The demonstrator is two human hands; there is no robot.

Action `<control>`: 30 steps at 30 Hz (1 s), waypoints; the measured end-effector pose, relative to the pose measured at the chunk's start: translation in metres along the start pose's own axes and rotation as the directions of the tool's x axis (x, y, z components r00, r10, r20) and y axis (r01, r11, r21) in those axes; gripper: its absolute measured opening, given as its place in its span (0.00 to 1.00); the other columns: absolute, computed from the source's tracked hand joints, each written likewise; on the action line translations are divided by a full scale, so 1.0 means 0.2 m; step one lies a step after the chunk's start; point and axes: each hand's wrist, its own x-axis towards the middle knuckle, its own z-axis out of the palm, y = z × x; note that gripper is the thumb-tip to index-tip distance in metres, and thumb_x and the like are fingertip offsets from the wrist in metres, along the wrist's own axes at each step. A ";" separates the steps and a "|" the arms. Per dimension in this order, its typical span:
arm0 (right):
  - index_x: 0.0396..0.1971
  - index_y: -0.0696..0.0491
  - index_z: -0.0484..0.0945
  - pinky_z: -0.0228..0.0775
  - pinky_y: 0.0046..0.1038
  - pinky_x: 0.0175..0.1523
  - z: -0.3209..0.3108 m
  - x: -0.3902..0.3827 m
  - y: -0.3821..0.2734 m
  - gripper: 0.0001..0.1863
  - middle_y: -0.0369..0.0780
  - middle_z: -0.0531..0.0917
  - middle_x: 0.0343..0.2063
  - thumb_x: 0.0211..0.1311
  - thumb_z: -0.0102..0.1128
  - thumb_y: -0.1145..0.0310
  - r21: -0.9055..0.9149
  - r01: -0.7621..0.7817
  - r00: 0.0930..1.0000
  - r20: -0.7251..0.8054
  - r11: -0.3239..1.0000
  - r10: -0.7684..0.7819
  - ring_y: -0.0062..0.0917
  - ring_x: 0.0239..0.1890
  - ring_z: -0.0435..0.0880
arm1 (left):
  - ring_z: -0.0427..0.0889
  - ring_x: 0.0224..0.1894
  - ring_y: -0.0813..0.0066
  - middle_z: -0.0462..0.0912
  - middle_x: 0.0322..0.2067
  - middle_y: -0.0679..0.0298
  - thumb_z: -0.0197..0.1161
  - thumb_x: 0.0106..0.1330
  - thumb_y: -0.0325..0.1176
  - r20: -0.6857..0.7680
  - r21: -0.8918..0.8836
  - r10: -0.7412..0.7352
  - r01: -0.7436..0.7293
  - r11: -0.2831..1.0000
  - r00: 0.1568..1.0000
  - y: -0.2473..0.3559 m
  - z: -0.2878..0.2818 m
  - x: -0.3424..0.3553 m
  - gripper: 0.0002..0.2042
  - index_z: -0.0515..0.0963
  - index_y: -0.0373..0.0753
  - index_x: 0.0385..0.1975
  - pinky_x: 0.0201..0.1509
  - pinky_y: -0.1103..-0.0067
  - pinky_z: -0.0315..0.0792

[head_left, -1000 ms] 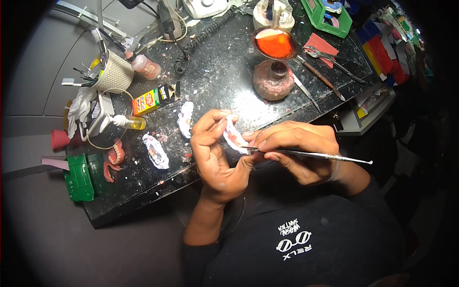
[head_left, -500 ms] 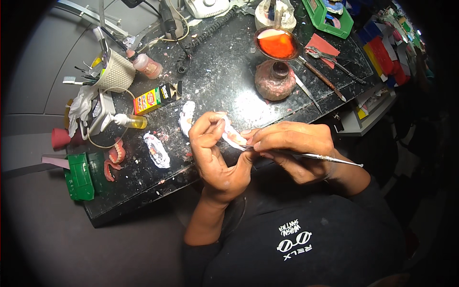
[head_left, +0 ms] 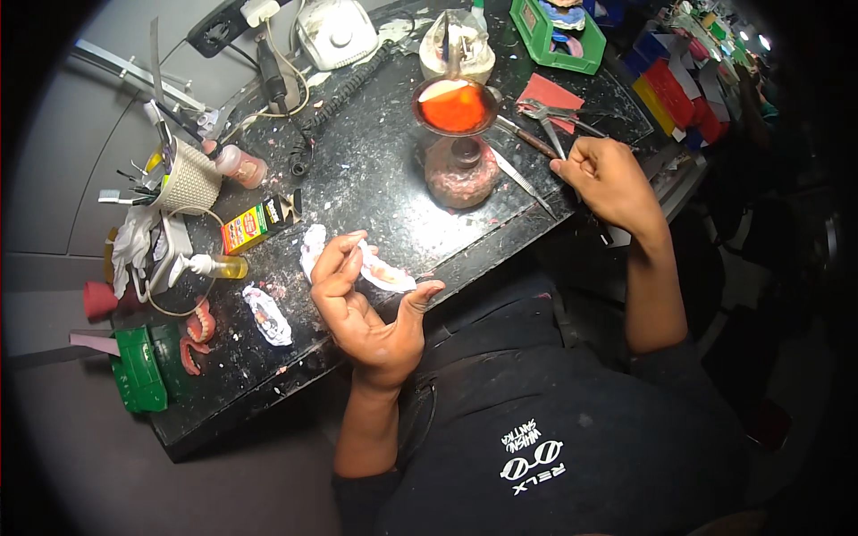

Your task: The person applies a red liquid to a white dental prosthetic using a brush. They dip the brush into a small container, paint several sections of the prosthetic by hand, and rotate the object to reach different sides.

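My left hand (head_left: 371,326) holds a white plaster dental cast (head_left: 386,275) with a pinkish layer along its middle, between curled fingers and the thumb side. Over by the table's right edge, my right hand (head_left: 612,183) has its fingers curled together. Its thumb is beside the brown handle of a long tool (head_left: 534,140), part of which the hand covers. What sits in that grip, if anything, is hidden. A round metal pan of orange-red liquid (head_left: 453,105) stands behind a squat, crusted burner pot (head_left: 462,174).
Near the left hand lie two more white casts (head_left: 268,315) (head_left: 313,247). Pink dentures (head_left: 200,323), a green box (head_left: 138,369), a yellow-liquid bottle (head_left: 220,266) and a small carton (head_left: 255,225) are at left. Pliers (head_left: 547,114) rest on a red sheet (head_left: 543,91); tweezers (head_left: 523,183) lie nearer.
My right hand has left the cast and moved right and farther away, to the tools. The slim metal instrument it held is no longer clearly visible. The left hand still holds the cast; the view has shifted.
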 end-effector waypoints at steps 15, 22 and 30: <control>0.36 0.61 0.80 0.72 0.28 0.39 0.08 -0.20 0.00 0.05 0.44 0.79 0.29 0.59 0.62 0.79 0.056 0.184 0.974 -0.143 0.981 -0.175 0.30 0.29 0.80 | 0.71 0.57 0.62 0.64 0.53 0.54 0.85 0.40 0.23 -0.074 0.103 0.080 -0.072 0.992 0.994 0.08 0.03 -0.02 0.39 0.64 0.32 0.51 0.64 0.69 0.68; 0.37 0.58 0.75 0.70 0.17 0.36 0.04 -0.23 0.07 0.01 0.32 0.78 0.30 0.69 0.56 0.80 0.662 0.030 0.996 -0.083 0.749 0.033 0.13 0.30 0.77 | 0.71 0.56 0.65 0.64 0.51 0.56 0.85 0.39 0.20 -0.050 0.091 0.047 -0.042 0.995 0.998 0.10 0.03 -0.02 0.39 0.65 0.32 0.50 0.64 0.71 0.68; 0.36 0.62 0.85 0.80 0.27 0.45 0.22 -0.32 -0.30 0.07 0.46 0.88 0.35 0.57 0.67 0.82 0.732 0.468 0.835 -0.184 0.495 -0.518 0.29 0.38 0.88 | 0.74 0.50 0.61 0.68 0.46 0.52 0.84 0.42 0.24 0.010 0.282 0.101 -0.100 0.954 0.995 0.16 0.06 0.01 0.31 0.70 0.29 0.43 0.53 0.73 0.77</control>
